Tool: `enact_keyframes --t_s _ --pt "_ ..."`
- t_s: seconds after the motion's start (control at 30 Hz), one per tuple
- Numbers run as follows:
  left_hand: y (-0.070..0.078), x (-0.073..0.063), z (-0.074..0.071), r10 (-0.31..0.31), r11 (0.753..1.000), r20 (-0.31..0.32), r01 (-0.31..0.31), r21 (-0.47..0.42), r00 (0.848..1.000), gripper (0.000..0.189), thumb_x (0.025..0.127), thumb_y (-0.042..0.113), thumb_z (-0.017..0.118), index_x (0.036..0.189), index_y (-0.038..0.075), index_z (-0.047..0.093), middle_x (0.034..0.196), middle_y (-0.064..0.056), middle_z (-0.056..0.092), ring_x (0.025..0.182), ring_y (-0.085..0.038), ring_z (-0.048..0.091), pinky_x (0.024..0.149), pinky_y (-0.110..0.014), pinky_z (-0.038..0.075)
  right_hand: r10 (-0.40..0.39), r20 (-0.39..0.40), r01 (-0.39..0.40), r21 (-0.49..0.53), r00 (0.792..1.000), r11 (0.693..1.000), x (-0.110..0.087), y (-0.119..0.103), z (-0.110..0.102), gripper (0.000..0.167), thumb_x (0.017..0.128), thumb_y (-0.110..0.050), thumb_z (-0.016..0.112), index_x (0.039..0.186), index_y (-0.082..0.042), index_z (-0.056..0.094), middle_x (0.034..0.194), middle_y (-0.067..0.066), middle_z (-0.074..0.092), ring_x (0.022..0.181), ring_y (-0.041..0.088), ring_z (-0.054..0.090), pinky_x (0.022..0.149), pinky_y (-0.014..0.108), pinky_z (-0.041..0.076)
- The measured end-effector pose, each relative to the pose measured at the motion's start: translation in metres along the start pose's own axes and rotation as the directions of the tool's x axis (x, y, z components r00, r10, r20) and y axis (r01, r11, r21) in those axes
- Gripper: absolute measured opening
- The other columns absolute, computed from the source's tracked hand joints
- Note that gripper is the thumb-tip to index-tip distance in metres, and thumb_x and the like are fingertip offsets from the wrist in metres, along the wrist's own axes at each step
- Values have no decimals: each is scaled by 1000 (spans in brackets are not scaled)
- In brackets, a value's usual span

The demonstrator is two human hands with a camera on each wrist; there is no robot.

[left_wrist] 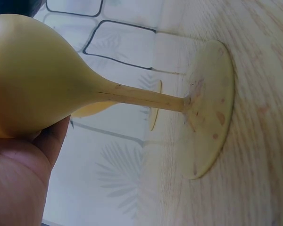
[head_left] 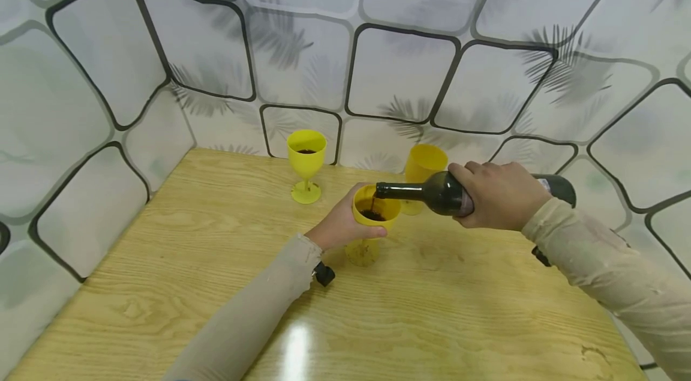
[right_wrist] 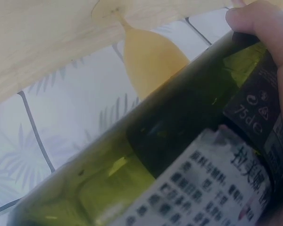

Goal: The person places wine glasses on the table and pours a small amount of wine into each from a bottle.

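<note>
My right hand (head_left: 493,195) grips a dark green wine bottle (head_left: 445,192) around its body, held nearly level with the neck to the left. A thin stream of dark liquid falls from its mouth into a yellow goblet (head_left: 391,211), where a dark pool shows. My left hand (head_left: 345,222) holds this goblet round the bowl, thumb at the front. In the left wrist view the goblet's foot (left_wrist: 212,113) is down at the wooden tabletop. The right wrist view shows the bottle's white printed label (right_wrist: 203,183) close up.
A second yellow goblet (head_left: 306,156) with dark liquid stands at the back left of the wooden table (head_left: 216,237). Another yellow goblet (head_left: 426,160) stands behind the bottle, partly hidden by it. Patterned wall covering (head_left: 302,63) rises right behind the table.
</note>
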State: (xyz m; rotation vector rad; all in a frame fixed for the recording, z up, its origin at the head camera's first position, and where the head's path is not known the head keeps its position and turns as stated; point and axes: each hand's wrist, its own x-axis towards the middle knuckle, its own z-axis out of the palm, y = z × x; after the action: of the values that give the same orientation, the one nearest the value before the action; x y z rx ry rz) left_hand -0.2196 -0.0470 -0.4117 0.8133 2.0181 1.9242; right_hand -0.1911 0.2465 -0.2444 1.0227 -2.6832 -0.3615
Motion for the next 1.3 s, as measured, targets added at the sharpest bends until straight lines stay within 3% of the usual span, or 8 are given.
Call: enact_keyframes --t_s 0.5,1.3 --pt "1 0 0 -4 1000 -1 4 -1 1000 85 83 21 89 150 26 37 136 -2 57 121 -20 59 103 -37 51 17 30 -17 -1 999 1000 -2 1 -1 69 64 -45 90 112 -11 53 79 2 60 56 16 54 46 41 50" --pt "3 -2 1 -15 999 -19 15 30 1000 84 84 23 88 150 29 38 136 0 57 122 -19 58 106 -39 49 -8 -21 7 -17 1000 1000 -1 2 0 69 63 -46 88 110 -10 52 77 2 58 56 17 54 44 42 49"
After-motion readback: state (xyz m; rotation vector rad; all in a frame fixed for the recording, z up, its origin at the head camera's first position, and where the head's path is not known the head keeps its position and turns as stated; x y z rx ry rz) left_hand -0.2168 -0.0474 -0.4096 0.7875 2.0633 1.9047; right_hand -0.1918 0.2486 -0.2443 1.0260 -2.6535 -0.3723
